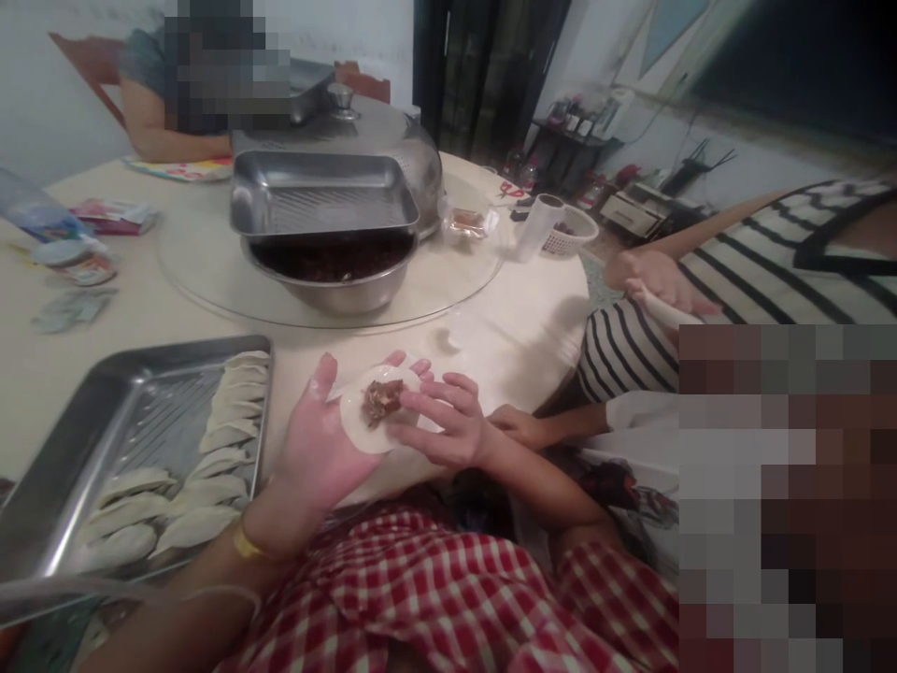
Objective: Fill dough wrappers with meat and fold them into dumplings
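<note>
My left hand (315, 449) lies palm up with its fingers stretched out, carrying a round dumpling wrapper (357, 432). A lump of brown meat filling (383, 402) sits in the middle of the wrapper. From the right, my right hand (448, 425) reaches over the wrapper's edge, its fingers spread and their tips close to the filling. Whether those fingertips press on the dough I cannot tell. Left of my hands, a metal tray (168, 374) carries several folded dumplings (210, 486). Beyond them is a steel bowl (336, 290) of dark filling, partly covered by another metal tray (326, 196).
The bowl stands on a glass turntable (210, 280) beside a large domed metal lid (420, 168). A white cylinder (538, 224) and a basket (571, 232) are at the right edge. A bottle (35, 210) is at left. One person sits opposite; others (757, 243) are at right.
</note>
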`<state>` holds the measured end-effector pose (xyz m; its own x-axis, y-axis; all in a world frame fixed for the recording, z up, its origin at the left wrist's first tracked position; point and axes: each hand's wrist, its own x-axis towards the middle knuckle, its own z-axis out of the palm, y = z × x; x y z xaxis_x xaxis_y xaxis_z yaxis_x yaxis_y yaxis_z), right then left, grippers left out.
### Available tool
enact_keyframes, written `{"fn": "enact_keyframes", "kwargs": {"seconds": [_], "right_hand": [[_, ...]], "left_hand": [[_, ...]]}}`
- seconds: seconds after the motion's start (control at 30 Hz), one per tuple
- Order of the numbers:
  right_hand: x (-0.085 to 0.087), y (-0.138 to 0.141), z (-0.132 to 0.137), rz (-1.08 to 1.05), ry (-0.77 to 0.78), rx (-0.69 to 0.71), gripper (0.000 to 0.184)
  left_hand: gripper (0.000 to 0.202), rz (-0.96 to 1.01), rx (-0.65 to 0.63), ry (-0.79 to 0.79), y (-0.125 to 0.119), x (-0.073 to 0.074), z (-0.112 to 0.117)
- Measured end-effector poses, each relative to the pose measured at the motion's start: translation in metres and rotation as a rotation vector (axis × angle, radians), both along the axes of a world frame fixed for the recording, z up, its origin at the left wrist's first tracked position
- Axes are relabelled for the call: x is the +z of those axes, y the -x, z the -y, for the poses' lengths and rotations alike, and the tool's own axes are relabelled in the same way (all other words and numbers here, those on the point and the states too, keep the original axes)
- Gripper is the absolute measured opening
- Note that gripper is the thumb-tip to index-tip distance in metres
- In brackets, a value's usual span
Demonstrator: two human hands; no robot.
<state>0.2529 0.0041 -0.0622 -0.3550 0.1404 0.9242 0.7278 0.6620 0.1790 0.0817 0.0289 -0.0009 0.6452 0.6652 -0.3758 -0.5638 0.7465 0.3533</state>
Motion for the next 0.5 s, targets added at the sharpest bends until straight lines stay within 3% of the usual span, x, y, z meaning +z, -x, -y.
{"fn": "enact_keyframes", "kwargs": {"seconds": [0.13,0.3,0.5], "right_hand": [[-0.0001,-0.0002,0.0005,-0.101,0.071,-0.024,0.013],[-0.0052,0.0042,0.0003,-0.055,0.067,-0.034,0.012],[-0.0047,0.0082,-0.0004,-0.042,0.065,0.051,0.01]], "left_hand": [[0.064,-0.02,-0.004,0.017,-0.0026,-0.0042,-0.0019],[0.066,-0.02,0.03,0.01,-0.0053,-0.0028,-0.0014],[0.062,-0.054,0.074,0.035,-0.0089,0.0029,-0.0007]]}}
